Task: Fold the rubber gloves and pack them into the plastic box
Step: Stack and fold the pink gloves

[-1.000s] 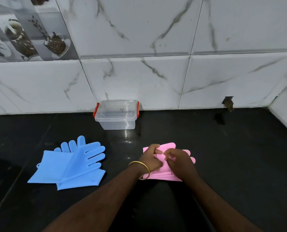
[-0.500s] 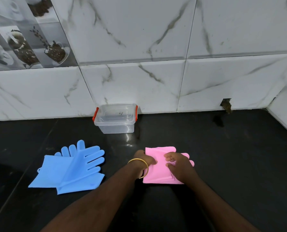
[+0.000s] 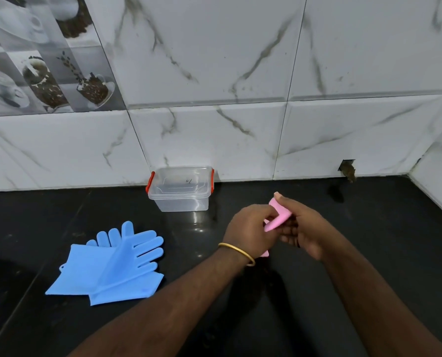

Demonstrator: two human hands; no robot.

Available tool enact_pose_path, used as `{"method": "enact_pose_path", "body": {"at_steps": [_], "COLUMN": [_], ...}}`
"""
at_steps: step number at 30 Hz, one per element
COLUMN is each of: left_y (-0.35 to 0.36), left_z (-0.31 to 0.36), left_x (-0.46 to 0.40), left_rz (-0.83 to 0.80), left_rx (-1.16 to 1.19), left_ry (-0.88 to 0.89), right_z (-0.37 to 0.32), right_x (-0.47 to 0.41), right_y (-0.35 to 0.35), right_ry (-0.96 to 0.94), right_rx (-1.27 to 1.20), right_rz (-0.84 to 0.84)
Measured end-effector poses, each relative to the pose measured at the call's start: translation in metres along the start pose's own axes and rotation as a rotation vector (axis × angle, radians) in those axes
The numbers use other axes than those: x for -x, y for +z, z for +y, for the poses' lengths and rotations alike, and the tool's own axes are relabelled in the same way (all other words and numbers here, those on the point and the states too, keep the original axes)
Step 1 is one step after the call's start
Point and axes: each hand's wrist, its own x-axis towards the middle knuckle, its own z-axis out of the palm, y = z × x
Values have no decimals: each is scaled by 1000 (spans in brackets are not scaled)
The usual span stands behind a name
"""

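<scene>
Folded pink rubber gloves (image 3: 279,219) are held up off the black counter between both hands, mostly hidden by fingers. My left hand (image 3: 251,228), with a gold bangle on the wrist, grips their left side. My right hand (image 3: 299,228) grips their right side, thumb on top. A pair of blue rubber gloves (image 3: 114,264) lies flat and overlapped on the counter to the left. The clear plastic box (image 3: 180,189) with red latches stands against the wall, its lid on, behind and left of my hands.
The black counter (image 3: 369,240) runs to a marble-tiled wall at the back and a side wall at the far right. A small hole in the wall (image 3: 346,170) sits at counter level on the right.
The pink gloves lay on the counter being folded; now both hands have lifted the folded bundle up and toward the wall. The blue gloves and box have not moved.
</scene>
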Motion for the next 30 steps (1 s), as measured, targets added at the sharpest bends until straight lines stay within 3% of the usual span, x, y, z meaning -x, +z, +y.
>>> {"method": "enact_pose_path", "body": {"at_steps": [7,9,11,13,15,17,19,22,26,30], "left_y": [-18,-17,-12,1,9,10,4,-2,-12,-32], "left_z": [2,-8,-14,-14,-12,-16,-24,-37,-36,-25], "left_x": [5,16,30,42,43,42,42,38,11,-22], "left_rz": [-45,-53,11,141,192,92,-65,-51,6,209], "left_rx": [-215,-129,-18,70,273,713,1167,1364,1234,1144], "left_ry": [282,288,177,-128,-677,-1174,-1427,-1398,-1269,-956], "right_z": [-3,1,7,12,16,18,21,24,11,-14], "right_x": [-3,-3,-4,-5,-6,-7,-6,-7,-13,-24], "right_y": [5,7,8,9,8,6,4,3,0,-6], "right_ry": [-80,-97,-87,-71,-62,-54,-43,-13,-2,-123], "right_rx": [-96,-115,-138,-161,-200,-241,-267,-271,-259,-257], "right_rz": [73,83,99,99,107,110,107,123,132,126]}}
